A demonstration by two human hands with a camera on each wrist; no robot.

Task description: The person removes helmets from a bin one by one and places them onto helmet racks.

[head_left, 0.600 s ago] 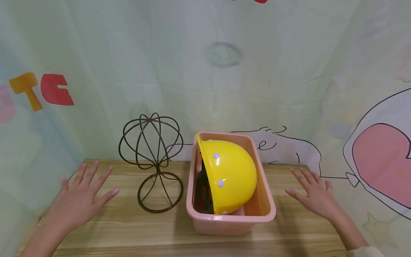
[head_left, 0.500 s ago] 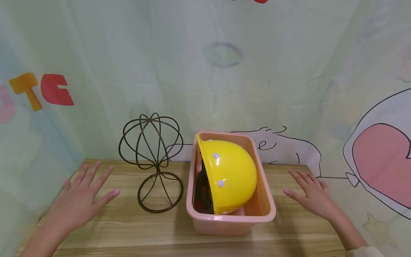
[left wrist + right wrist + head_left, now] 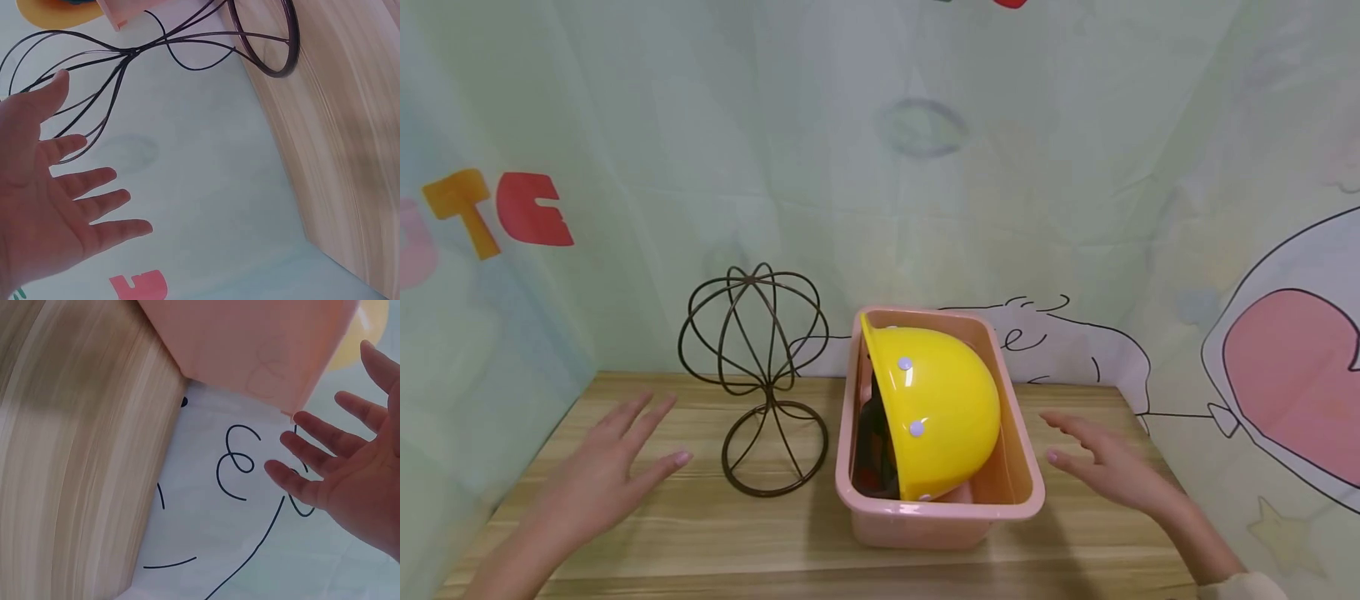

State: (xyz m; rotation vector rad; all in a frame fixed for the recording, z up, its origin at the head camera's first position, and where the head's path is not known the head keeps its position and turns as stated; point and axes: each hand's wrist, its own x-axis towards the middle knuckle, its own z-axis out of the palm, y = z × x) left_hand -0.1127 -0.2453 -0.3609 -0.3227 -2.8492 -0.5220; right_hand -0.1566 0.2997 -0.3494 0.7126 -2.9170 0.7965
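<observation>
A yellow hard helmet [image 3: 947, 408] with pale round studs lies on its side in a pink plastic bin [image 3: 940, 510], its opening facing left. Something dark [image 3: 874, 446] shows beside the helmet's opening; its kind cannot be told. Left of the bin stands a dark wire stand [image 3: 768, 387] with a round cage top and a ring base. My left hand [image 3: 598, 475] hovers left of the stand with fingers spread, holding nothing. Right of the bin, apart from its wall, my right hand [image 3: 1108, 467] is held with fingers extended and nothing in it.
The wooden tabletop [image 3: 700, 542] carries the bin and stand. A pale printed curtain [image 3: 850, 167] hangs close behind and along both sides, with letters at left and a heart balloon [image 3: 1292, 367] at right.
Both hands have moved inward, the left hand rightward and the right hand leftward toward the bin. The bin, helmet and wire stand have stayed put.
</observation>
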